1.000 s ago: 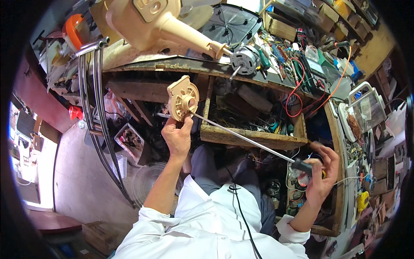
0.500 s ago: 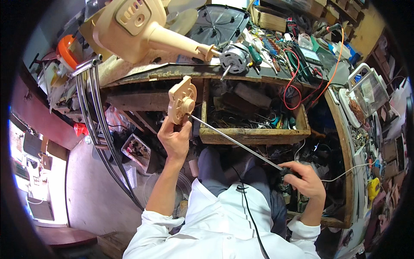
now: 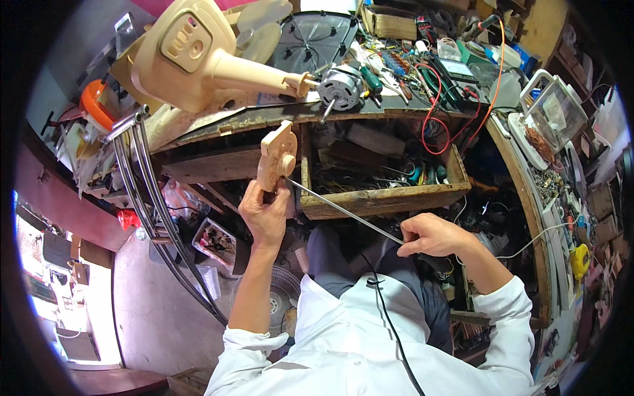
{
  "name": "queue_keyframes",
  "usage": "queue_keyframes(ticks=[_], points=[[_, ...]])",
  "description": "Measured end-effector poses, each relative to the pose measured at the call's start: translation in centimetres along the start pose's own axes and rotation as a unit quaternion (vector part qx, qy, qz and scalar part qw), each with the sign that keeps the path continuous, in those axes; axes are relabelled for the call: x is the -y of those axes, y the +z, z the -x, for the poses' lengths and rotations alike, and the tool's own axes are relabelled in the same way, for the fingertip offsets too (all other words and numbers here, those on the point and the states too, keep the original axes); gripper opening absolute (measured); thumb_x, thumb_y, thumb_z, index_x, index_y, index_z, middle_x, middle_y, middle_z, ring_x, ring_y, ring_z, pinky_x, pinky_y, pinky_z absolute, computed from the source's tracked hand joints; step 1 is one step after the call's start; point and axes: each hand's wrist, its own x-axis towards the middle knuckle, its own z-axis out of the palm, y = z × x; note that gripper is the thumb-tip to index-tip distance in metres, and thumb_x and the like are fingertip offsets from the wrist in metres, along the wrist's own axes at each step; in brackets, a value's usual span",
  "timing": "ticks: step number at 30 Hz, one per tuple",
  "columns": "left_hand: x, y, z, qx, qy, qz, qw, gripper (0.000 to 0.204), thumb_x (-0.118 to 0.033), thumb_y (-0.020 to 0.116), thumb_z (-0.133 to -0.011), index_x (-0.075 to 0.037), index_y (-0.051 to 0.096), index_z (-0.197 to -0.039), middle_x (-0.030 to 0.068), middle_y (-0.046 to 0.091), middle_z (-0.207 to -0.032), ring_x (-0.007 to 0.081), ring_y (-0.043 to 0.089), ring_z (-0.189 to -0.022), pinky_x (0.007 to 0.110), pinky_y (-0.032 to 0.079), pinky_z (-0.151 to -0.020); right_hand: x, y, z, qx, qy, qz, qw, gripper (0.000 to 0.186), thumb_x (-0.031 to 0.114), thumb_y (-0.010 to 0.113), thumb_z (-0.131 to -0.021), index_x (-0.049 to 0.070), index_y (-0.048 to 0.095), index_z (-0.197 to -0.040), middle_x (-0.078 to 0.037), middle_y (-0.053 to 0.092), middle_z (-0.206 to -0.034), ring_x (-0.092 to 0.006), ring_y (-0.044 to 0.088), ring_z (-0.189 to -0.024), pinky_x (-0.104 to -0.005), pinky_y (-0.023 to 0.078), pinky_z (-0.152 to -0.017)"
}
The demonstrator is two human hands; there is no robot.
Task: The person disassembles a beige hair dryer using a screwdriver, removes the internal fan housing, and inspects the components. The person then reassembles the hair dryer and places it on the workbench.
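Note:
A beige plastic motor housing (image 3: 269, 160) with a round boss is pinched by its lower end in my left hand (image 3: 264, 221), raised in front of the bench. My right hand (image 3: 432, 236) closes round the handle end of a long screwdriver (image 3: 345, 211); its handle is hidden by my fingers. The thin metal shaft slants up to the left, its tip at the housing's lower edge beside the boss. Beyond, on the bench edge, lies a silver electric motor (image 3: 341, 89) with its shaft pointing toward me, at the neck end of a beige fan stand (image 3: 188, 56).
An open wooden drawer (image 3: 389, 201) holding tools juts out below the bench. Pliers, screwdrivers and a meter (image 3: 459, 70) with red leads crowd the bench top. Bent metal tubes (image 3: 148, 178) stand at left. A fan grille (image 3: 282, 290) lies on the floor beside my legs.
My right hand has moved up and left and turned, now covering the dark screwdriver handle that showed before. My left hand keeps the housing, which is turned slightly. The whole view has shifted a little.

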Motion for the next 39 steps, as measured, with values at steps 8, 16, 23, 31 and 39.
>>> queue_keyframes(ticks=[8,16,23,31,39], points=[[0.8,-0.7,0.6,0.032,-0.015,-0.005,0.999,0.017,0.004,0.073,-0.085,0.003,0.070,-0.101,0.0006,0.064,-0.089,0.0075,0.058,-0.079,0.025,0.047,-0.071,1.4,-0.3,-0.5,0.095,0.000,-0.126,0.988,0.030,0.022,0.065,-0.098,-0.001,0.064,-0.116,-0.011,0.074,-0.083,-0.0183,0.071,-0.075,-0.0347,0.053,-0.067],[1.1,-0.9,0.6,0.044,-0.017,-0.010,0.999,0.019,0.004,0.072,-0.088,0.004,0.071,-0.107,0.0004,0.068,-0.097,0.0084,0.062,-0.087,0.025,0.050,-0.081,1.9,0.7,-0.3,0.007,0.031,-0.138,0.990,0.026,0.019,0.070,-0.097,-0.004,0.065,-0.109,-0.007,0.071,-0.076,-0.0171,0.068,-0.068,-0.0326,0.052,-0.064],[1.0,0.0,0.9,-0.007,-0.115,0.115,0.987,0.018,-0.002,0.071,-0.089,0.005,0.073,-0.105,0.0016,0.073,-0.097,0.0075,0.063,-0.086,0.024,0.050,-0.080,1.2,1.5,-0.5,0.001,0.000,-0.147,0.989,0.018,0.013,0.066,-0.099,-0.002,0.068,-0.108,-0.009,0.072,-0.076,-0.0127,0.063,-0.057,-0.0294,0.051,-0.055],[3.2,0.0,1.1,-0.030,-0.115,0.108,0.987,0.021,-0.011,0.072,-0.095,0.004,0.072,-0.109,0.0026,0.072,-0.089,0.0083,0.063,-0.078,0.025,0.050,-0.072,1.3,1.7,-0.6,-0.018,0.002,-0.158,0.987,0.017,0.012,0.066,-0.097,-0.002,0.069,-0.106,-0.009,0.072,-0.075,-0.0123,0.062,-0.055,-0.0291,0.051,-0.053],[2.3,-0.6,0.4,-0.090,-0.449,0.432,0.777,0.025,-0.032,0.065,-0.102,-0.007,0.063,-0.104,0.0034,0.067,-0.080,0.0125,0.059,-0.060,0.026,0.043,-0.048,1.8,2.1,-0.4,0.007,-0.008,-0.129,0.992,0.018,0.014,0.066,-0.098,-0.001,0.068,-0.107,-0.009,0.073,-0.076,-0.0160,0.065,-0.062,-0.0321,0.053,-0.059]])
